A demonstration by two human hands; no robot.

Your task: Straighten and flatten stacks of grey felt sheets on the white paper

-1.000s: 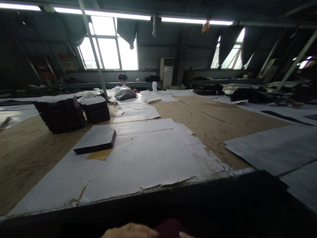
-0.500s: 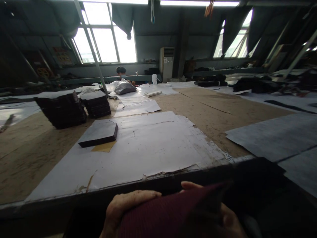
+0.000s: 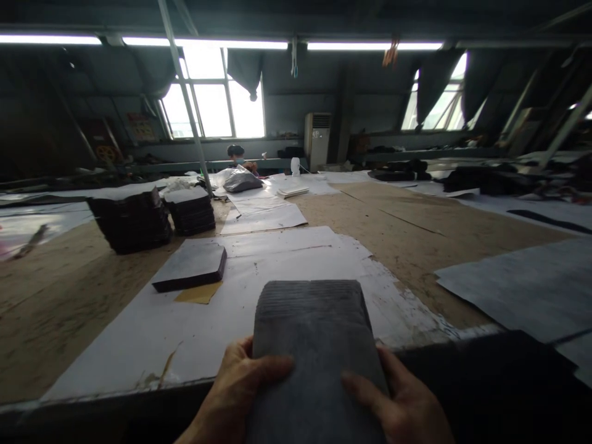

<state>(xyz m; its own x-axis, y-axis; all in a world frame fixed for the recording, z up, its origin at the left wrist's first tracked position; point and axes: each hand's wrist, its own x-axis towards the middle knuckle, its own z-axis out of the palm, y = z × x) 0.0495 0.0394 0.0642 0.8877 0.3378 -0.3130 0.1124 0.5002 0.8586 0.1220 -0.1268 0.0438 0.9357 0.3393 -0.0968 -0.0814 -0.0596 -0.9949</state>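
Note:
Between my two hands is a thick stack of dark grey fabric pieces [image 3: 314, 345], its far end fanned into fine layers. My left hand [image 3: 238, 385] grips its left side, thumb lying across the top. On the right side my right hand [image 3: 400, 394] grips it the same way. The fingers beneath the stack are hidden. The stack is over the near edge of the table, above a white paper sheet [image 3: 287, 259]. A flatter stack of similar pieces [image 3: 192, 265] lies on that sheet to the left, with a yellow card [image 3: 200, 293] partly under it.
Two tall dark stacks [image 3: 132, 222] stand at the back left beside a metal pole [image 3: 189, 105]. Grey sheets [image 3: 522, 283] lie on the right of the brown tabletop [image 3: 383, 216]. A grey plastic bag [image 3: 241, 180] lies farther back, near a seated person [image 3: 237, 154].
The stack has turned in my hands: its purplish, layered side faced me before, and now its flat grey top does. Both thumbs now lie on top. My view has tilted upward.

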